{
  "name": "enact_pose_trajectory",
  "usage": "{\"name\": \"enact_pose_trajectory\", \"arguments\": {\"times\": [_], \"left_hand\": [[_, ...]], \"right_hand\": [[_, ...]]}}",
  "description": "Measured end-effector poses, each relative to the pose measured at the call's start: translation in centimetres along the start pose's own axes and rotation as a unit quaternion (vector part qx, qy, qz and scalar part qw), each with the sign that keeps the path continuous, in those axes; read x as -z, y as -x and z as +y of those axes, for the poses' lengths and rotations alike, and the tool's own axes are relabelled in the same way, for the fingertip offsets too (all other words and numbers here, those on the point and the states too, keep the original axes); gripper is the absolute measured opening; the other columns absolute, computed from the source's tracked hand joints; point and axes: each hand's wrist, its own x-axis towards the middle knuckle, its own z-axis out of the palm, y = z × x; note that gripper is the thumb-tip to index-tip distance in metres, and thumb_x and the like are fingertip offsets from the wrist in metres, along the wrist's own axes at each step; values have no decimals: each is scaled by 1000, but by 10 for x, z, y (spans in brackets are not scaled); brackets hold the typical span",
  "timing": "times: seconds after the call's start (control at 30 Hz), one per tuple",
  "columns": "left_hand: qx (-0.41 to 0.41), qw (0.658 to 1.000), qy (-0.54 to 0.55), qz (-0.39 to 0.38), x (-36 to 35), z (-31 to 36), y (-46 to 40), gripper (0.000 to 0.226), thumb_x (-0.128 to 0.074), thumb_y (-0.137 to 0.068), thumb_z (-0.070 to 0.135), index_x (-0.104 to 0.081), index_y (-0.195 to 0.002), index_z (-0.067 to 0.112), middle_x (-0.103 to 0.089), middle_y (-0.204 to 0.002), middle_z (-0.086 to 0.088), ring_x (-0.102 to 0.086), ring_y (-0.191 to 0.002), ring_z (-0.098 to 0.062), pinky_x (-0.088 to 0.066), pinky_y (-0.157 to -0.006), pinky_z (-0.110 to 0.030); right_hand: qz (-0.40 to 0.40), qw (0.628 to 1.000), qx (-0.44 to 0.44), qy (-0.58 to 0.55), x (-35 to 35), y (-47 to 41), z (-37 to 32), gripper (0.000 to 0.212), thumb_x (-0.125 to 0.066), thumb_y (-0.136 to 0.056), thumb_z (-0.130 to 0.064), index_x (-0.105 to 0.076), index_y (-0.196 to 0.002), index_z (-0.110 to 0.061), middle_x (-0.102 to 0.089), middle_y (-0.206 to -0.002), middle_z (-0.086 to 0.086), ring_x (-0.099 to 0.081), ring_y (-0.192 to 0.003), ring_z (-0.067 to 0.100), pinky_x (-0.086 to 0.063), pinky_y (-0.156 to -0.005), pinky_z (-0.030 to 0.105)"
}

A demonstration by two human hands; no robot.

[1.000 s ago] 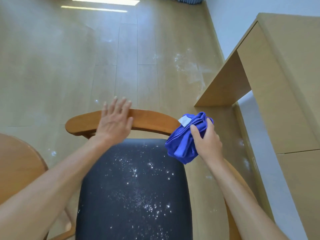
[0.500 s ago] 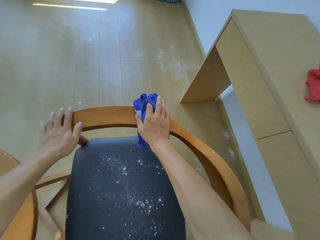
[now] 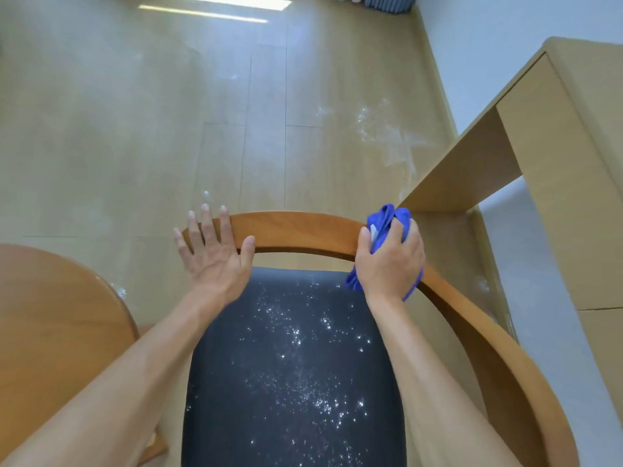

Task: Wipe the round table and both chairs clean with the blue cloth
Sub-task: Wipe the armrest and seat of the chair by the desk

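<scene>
One curved wooden chair back rail [image 3: 296, 230] — step in hand: wiping. Right hand [image 3: 391, 261] grips bunched blue cloth [image 3: 387, 219] against it; left hand [image 3: 212, 254] rests flat, fingers straight. Next, likely — speckled dark seat cushion [image 3: 293, 365].

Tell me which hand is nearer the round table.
Left. The left hand rests flat on the chair's backrest, beside the round table; the right hand grips the blue cloth further away.
</scene>
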Motion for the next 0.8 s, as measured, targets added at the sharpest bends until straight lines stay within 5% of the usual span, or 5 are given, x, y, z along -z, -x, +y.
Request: {"name": "enact_pose_trajectory", "arguments": {"times": [0.23, 0.4, 0.53, 0.7, 0.8], "left_hand": [[-16, 999, 27, 30, -5, -4, 1, 77, -13, -89, 56, -13, -153, 14, -9, -159, -16, 0, -146, -34, 8, -114, -53], [-19, 998, 44, 44, -2, -4, 2, 80, -12, -86, 58, -20, -151, 13, -13, -158, -17, -4, -145, -34, 3, -115, -55], [-15, 998, 48, 39, 0, -2, 4, 78, -13, -87, 58, -18, -152, 15, -11, -158, -15, -2, -146, -32, 4, -115, -53], [-16, 998, 41, 35, 0, -3, 3, 75, -15, -89, 57, -17, -151, 16, -11, -158, -16, -1, -146, -32, 6, -114, -51], [-12, 999, 32, 11, -2, -5, 1, 70, -19, -95, 57, -12, -153, 18, -5, -160, -14, 5, -147, -29, 10, -115, -50]], "right_hand": [[-89, 973, 214, 11, -51, 20, -101, 44, -53, -91, -43, -57, -119, -10, -44, -143, 20, -41, -130, 35, -32, -108, 43], [-96, 956, 276, 8, -47, 14, -83, 38, -58, -88, -33, -59, -121, -13, -49, -139, 18, -47, -126, 34, -37, -103, 42], [-61, 974, 211, 57, -11, -4, -15, 33, -55, -91, -33, -60, -118, -14, -50, -138, 14, -50, -120, 32, -42, -96, 43], [-71, 988, -9, 140, 50, -11, 90, 38, -48, -94, -39, -53, -124, -17, -48, -136, 12, -47, -116, 33, -41, -93, 47], [-63, 979, -38, 188, 60, -1, 100, 40, -51, -93, -38, -51, -126, -14, -47, -135, 16, -48, -110, 36, -40, -89, 47]]}}
